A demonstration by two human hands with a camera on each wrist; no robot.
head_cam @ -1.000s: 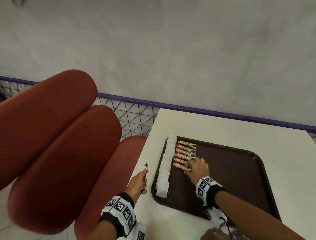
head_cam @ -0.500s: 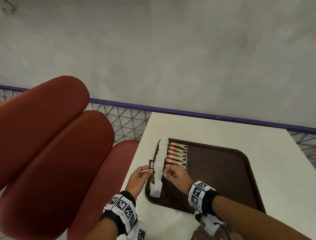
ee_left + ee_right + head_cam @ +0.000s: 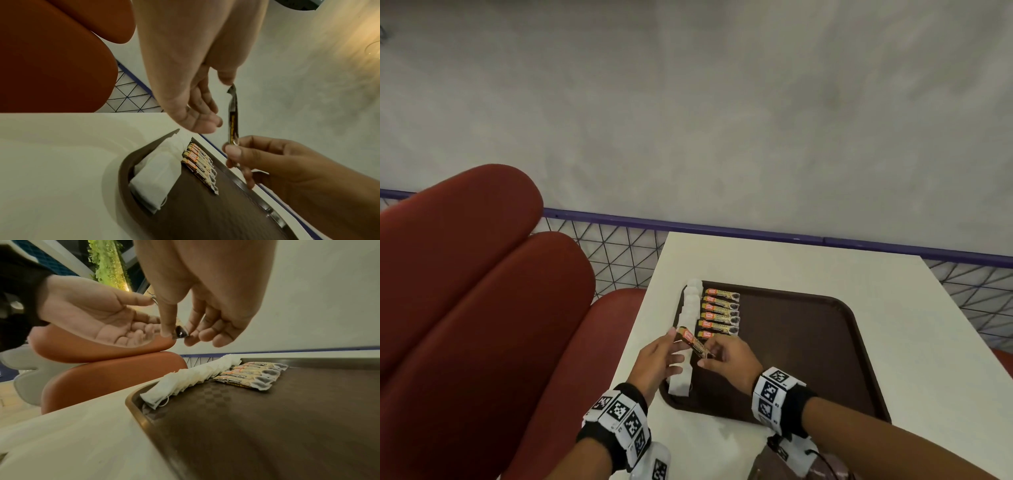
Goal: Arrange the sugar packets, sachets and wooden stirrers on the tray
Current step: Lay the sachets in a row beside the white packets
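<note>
R hand (image 3: 726, 356) pinches one end of a sachet (image 3: 693, 342), held above tray (image 3: 808, 359) w/ sachet row (image 3: 720, 313); L hand (image 3: 657, 359) fingertip touches other end, fingers spread.

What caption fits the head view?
Both hands, left and right, hold a sachet above the tray.

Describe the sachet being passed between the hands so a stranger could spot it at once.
Start at the brown tray on the white table. Along its left side runs a row of white packets, with a column of orange-and-gold sachets lying flat beside it. The sachet wanted is the only one off the tray, held slantwise in the air between the left hand and right hand.
</note>
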